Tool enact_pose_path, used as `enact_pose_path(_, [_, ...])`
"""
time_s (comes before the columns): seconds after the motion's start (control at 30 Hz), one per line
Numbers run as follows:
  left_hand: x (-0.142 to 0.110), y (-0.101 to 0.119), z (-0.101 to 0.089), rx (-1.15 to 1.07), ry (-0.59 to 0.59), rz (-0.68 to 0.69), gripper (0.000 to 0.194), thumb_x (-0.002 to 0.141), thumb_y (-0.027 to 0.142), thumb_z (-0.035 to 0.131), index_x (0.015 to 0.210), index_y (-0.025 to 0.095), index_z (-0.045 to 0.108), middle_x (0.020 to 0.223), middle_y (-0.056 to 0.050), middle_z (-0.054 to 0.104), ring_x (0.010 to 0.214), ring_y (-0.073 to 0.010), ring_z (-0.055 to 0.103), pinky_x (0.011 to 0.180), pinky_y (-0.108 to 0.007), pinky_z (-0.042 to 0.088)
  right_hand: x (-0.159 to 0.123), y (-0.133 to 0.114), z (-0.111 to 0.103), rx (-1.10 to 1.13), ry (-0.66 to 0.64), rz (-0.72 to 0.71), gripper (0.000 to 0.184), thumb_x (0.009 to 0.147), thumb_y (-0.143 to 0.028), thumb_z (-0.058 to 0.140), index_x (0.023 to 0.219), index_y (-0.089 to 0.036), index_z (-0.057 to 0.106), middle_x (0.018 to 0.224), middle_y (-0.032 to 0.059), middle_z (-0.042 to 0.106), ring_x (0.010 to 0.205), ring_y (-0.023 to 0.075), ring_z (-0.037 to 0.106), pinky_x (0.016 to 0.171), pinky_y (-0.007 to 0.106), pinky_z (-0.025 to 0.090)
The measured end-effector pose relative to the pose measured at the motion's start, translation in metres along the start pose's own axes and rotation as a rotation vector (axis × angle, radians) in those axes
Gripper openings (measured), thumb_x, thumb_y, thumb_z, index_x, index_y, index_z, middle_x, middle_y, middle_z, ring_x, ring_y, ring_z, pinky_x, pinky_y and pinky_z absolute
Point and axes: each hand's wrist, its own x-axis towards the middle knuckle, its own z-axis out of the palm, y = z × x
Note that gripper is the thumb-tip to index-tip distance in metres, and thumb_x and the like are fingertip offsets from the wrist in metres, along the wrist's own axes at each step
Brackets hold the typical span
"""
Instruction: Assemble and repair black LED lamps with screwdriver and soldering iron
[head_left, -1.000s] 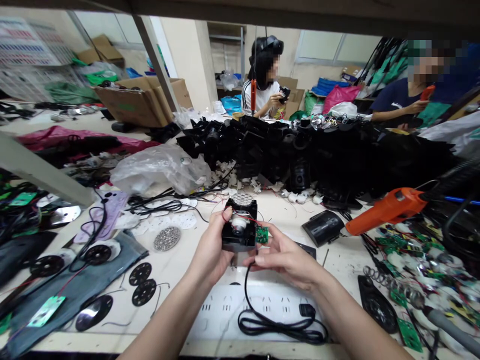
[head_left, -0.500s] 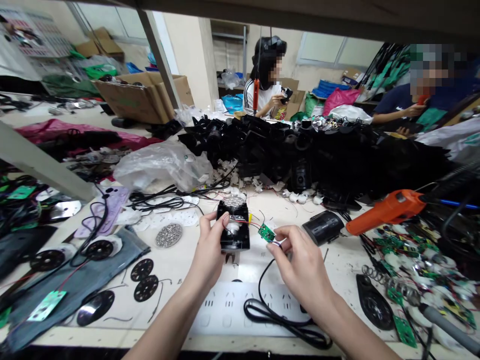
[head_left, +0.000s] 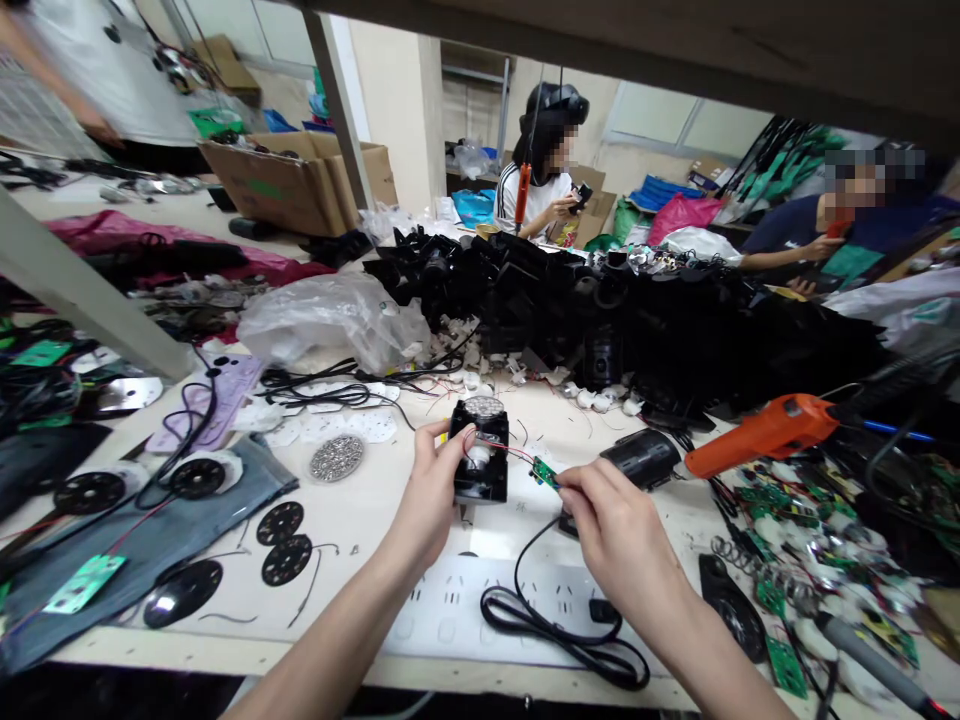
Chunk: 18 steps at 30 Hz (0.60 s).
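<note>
Head view: the black housing [head_left: 495, 485] is clamped by the left grip [head_left: 437, 475], whose thumb is pressed over its open front, while the near edge of the green circuit board [head_left: 545, 472] is pinched between the thumb and fingers of the right grip [head_left: 616, 515]. The two parts are joined by thin red wires [head_left: 514, 449], and the board is held just to the right of the housing, the two apart. Both are held over the middle of the desk [head_left: 360, 560]; whether the housing is touching it cannot be told. Nearer the edge, a coiled black cable [head_left: 517, 612] is laid across a white socket panel [head_left: 439, 625]. To the right, a black shell [head_left: 645, 458] is seen beside an orange tool [head_left: 765, 437], with loose boards and white pieces [head_left: 825, 560] heaped beyond. To the left, a round dish of small metal pieces [head_left: 337, 457] and two black discs [head_left: 285, 560] are set out. Behind, a large pile of black parts [head_left: 637, 310] is heaped, and past it a small dark object [head_left: 580, 196] is held by a co-worker in a white top [head_left: 517, 203]
</note>
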Motion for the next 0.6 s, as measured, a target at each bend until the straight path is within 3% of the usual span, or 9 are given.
enact_pose_path(0.13, [0.0,-0.002,0.002,0.024,-0.008,0.014,0.049,0.072,0.046,0.073,0.109,0.024,0.049,0.087,0.001,0.064,0.074,-0.0162,0.058,0.062,-0.024,0.041,-0.001,-0.001,0.0,0.019,0.007,0.013,0.02,0.094,-0.011,0.04,0.094,-0.02,0.058,0.082,0.0062,0.062,0.066,0.0193,0.062,0.059,0.031,0.049])
enact_pose_path(0.27, [0.0,-0.007,0.004,0.044,-0.02,0.036,0.046,0.075,0.045,0.071,0.109,0.023,0.049,0.089,-0.001,0.065,0.078,-0.0175,0.061,0.061,-0.025,0.043,0.003,-0.01,-0.007,0.248,-0.063,0.006,0.021,0.095,-0.01,0.041,0.096,-0.022,0.058,0.081,0.0034,0.064,0.071,0.0171,0.063,0.063,0.027,0.049])
enact_pose_path(0.4, [-0.004,-0.012,0.009,0.064,-0.124,0.005,0.044,0.075,0.045,0.071,0.107,0.023,0.048,0.083,0.0,0.067,0.075,-0.016,0.06,0.063,-0.023,0.043,0.009,-0.013,-0.01,0.425,-0.219,-0.072,0.024,0.095,-0.008,0.043,0.097,-0.023,0.062,0.081,0.0007,0.064,0.072,0.0142,0.062,0.065,0.024,0.047])
enact_pose_path(0.6, [-0.014,-0.017,0.018,0.058,-0.263,-0.135,0.034,0.076,0.042,0.07,0.097,0.023,0.051,0.077,0.003,0.063,0.068,-0.0119,0.055,0.059,-0.02,0.04,0.007,-0.007,-0.002,0.421,-0.203,-0.13,0.028,0.095,-0.005,0.04,0.101,-0.021,0.063,0.085,0.0031,0.062,0.076,0.0148,0.06,0.067,0.025,0.046])
